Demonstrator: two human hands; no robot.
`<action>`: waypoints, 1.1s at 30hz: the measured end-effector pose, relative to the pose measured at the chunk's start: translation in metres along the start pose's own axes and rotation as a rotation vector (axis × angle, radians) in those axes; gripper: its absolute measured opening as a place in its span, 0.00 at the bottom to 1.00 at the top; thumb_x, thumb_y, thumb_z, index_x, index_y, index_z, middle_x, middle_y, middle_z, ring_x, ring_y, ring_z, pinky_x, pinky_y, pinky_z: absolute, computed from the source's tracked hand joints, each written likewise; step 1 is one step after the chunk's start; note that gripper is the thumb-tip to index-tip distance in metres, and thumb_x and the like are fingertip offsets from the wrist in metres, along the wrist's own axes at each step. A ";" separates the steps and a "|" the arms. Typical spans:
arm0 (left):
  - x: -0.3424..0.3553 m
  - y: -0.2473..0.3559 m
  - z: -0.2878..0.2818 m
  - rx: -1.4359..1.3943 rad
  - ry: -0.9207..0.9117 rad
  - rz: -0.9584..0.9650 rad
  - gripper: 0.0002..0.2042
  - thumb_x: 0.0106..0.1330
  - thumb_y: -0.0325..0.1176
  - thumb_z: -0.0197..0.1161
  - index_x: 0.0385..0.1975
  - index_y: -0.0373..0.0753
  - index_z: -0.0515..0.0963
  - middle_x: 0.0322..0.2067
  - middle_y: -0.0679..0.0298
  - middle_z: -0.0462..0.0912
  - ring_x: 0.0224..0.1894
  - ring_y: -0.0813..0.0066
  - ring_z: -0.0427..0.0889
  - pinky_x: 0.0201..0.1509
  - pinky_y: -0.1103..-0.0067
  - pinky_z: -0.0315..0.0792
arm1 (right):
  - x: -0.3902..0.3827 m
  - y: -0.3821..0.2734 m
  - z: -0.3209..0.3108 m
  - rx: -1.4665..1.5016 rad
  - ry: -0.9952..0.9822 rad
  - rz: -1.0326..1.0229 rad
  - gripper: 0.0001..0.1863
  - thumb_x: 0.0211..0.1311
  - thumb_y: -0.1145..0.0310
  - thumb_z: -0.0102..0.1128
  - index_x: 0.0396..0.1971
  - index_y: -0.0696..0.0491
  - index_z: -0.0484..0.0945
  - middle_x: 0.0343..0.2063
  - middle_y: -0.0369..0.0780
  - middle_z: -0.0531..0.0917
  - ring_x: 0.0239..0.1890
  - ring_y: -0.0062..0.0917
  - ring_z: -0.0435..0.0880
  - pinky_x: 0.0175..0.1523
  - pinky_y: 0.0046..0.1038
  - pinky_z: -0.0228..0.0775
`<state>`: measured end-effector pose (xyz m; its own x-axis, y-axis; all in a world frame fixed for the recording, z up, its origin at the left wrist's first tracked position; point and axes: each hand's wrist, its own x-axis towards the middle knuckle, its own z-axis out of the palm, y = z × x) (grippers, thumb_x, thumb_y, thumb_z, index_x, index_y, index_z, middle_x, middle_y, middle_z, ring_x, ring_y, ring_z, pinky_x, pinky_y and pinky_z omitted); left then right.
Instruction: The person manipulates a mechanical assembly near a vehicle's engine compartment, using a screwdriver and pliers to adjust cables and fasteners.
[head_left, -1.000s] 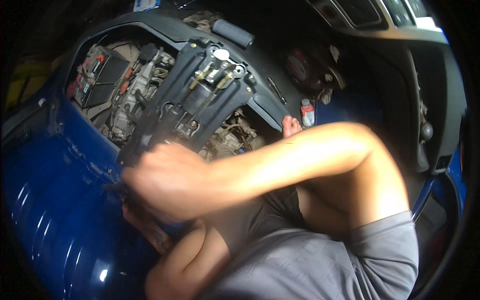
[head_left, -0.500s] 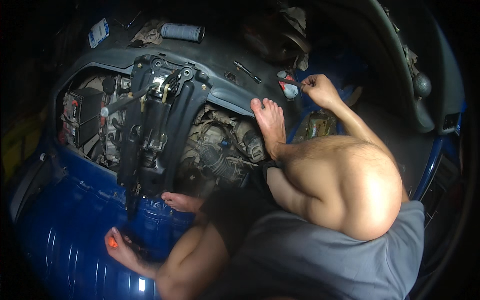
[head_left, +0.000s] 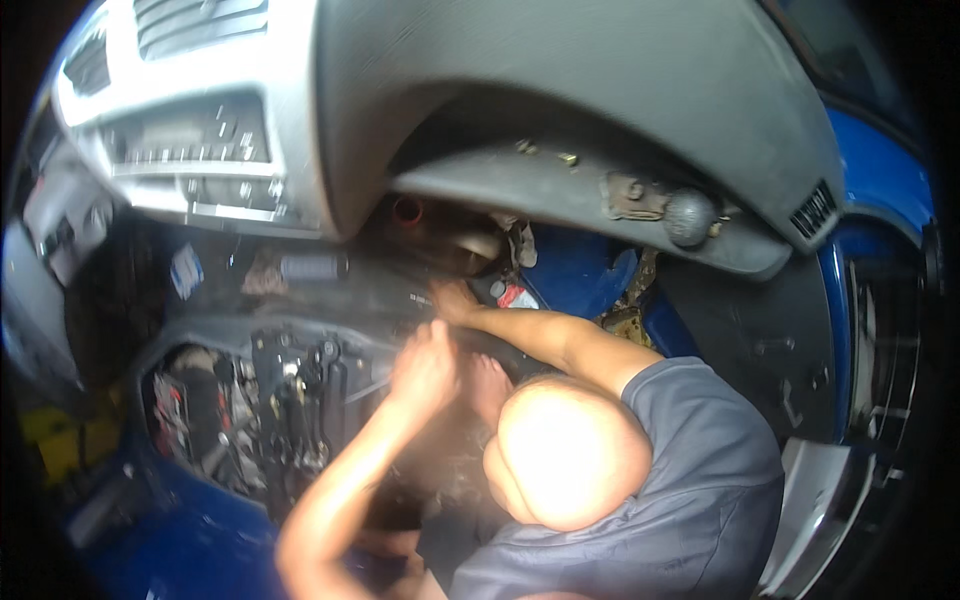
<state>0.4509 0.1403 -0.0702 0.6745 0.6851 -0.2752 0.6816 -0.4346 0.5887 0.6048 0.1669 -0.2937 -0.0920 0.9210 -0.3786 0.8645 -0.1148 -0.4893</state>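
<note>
My left hand (head_left: 425, 365) is raised over the open black frame with wiring and metal parts (head_left: 285, 400); it is blurred, with the fingers curled. My right hand (head_left: 455, 300) reaches further in, under the grey dashboard (head_left: 600, 110), and touches a dark panel next to a small red and white piece (head_left: 516, 297). Whether either hand holds anything is hidden by blur and shadow. My bare knee (head_left: 570, 450) and grey shorts (head_left: 690, 500) fill the lower right.
A silver centre console with buttons (head_left: 190, 150) hangs at upper left. A round grey knob (head_left: 690, 215) sits under the dashboard. A grey cylinder (head_left: 310, 267) and a white packet (head_left: 185, 270) lie on the dark ledge. Blue car body (head_left: 880, 170) curves at right.
The view has swung upward, so the dashboard now fills the top. My left hand has risen from the blue sill to the open frame. My right hand still reaches far in.
</note>
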 end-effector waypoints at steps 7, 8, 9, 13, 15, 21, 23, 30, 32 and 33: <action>0.092 -0.050 0.085 0.377 0.187 0.174 0.14 0.54 0.27 0.59 0.41 0.34 0.75 0.37 0.50 0.79 0.41 0.53 0.78 0.46 0.63 0.72 | -0.036 0.047 -0.024 0.026 0.135 -0.240 0.29 0.47 0.69 0.64 0.53 0.52 0.72 0.55 0.47 0.74 0.59 0.38 0.71 0.62 0.39 0.62; 0.096 -0.059 0.093 0.379 0.103 0.122 0.12 0.56 0.29 0.57 0.40 0.36 0.76 0.37 0.52 0.80 0.41 0.54 0.78 0.47 0.63 0.72 | -0.046 0.051 -0.028 0.138 0.123 -0.154 0.25 0.50 0.68 0.62 0.51 0.53 0.74 0.51 0.46 0.77 0.55 0.39 0.74 0.58 0.38 0.65; 0.095 -0.074 0.103 0.385 0.012 0.066 0.11 0.58 0.30 0.56 0.39 0.38 0.77 0.37 0.53 0.81 0.42 0.55 0.79 0.47 0.62 0.71 | -0.060 0.041 -0.038 0.260 0.108 -0.067 0.21 0.53 0.67 0.59 0.49 0.55 0.75 0.47 0.46 0.79 0.51 0.39 0.77 0.55 0.37 0.69; 0.098 -0.092 0.106 0.319 -0.146 -0.169 0.12 0.63 0.37 0.53 0.35 0.38 0.81 0.37 0.49 0.82 0.43 0.53 0.81 0.50 0.63 0.72 | -0.128 -0.033 -0.150 0.519 0.007 -0.053 0.15 0.58 0.71 0.57 0.45 0.58 0.78 0.37 0.45 0.84 0.40 0.35 0.84 0.46 0.31 0.76; 0.107 -0.094 0.113 0.275 -0.179 -0.182 0.13 0.62 0.38 0.56 0.37 0.37 0.81 0.37 0.47 0.82 0.43 0.52 0.82 0.49 0.63 0.73 | -0.164 -0.058 -0.222 0.568 -0.001 -0.158 0.14 0.58 0.71 0.58 0.44 0.58 0.78 0.36 0.45 0.84 0.39 0.32 0.85 0.43 0.29 0.76; 0.094 -0.075 0.085 0.004 0.033 -0.220 0.14 0.56 0.34 0.65 0.40 0.34 0.79 0.36 0.46 0.82 0.41 0.50 0.82 0.44 0.65 0.75 | -0.274 -0.097 -0.367 0.392 0.651 -0.504 0.05 0.50 0.74 0.64 0.27 0.60 0.81 0.21 0.41 0.82 0.22 0.26 0.80 0.27 0.25 0.71; 0.091 -0.056 0.076 -0.188 0.313 -0.022 0.11 0.56 0.32 0.65 0.35 0.33 0.79 0.31 0.49 0.81 0.36 0.53 0.82 0.40 0.67 0.74 | -0.298 -0.088 -0.370 0.216 1.070 -0.302 0.05 0.48 0.75 0.65 0.26 0.59 0.81 0.18 0.38 0.80 0.19 0.21 0.77 0.24 0.22 0.68; 0.058 0.122 -0.060 -0.295 0.876 0.886 0.11 0.47 0.17 0.67 0.31 0.34 0.79 0.26 0.58 0.76 0.28 0.63 0.76 0.32 0.72 0.72 | -0.262 -0.092 -0.373 -0.060 1.114 -0.023 0.32 0.39 0.65 0.76 0.50 0.52 0.76 0.45 0.43 0.78 0.26 0.29 0.81 0.31 0.27 0.76; 0.060 0.149 -0.104 -0.231 1.000 0.975 0.14 0.47 0.18 0.66 0.36 0.34 0.80 0.28 0.57 0.78 0.33 0.60 0.78 0.40 0.69 0.73 | -0.245 -0.095 -0.376 -0.168 1.064 0.004 0.33 0.40 0.64 0.75 0.52 0.51 0.73 0.47 0.45 0.77 0.37 0.42 0.81 0.40 0.35 0.77; 0.067 0.161 -0.120 -0.251 1.007 0.985 0.14 0.48 0.18 0.66 0.37 0.34 0.80 0.30 0.55 0.78 0.34 0.57 0.78 0.42 0.68 0.73 | -0.244 -0.095 -0.381 -0.156 1.031 0.027 0.33 0.41 0.64 0.74 0.51 0.51 0.73 0.47 0.45 0.76 0.39 0.44 0.80 0.42 0.35 0.77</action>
<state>0.5717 0.1869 0.0970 0.2766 0.3322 0.9017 -0.0765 -0.9278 0.3652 0.7339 0.0955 0.1445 0.3314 0.7983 0.5028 0.9210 -0.1580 -0.3562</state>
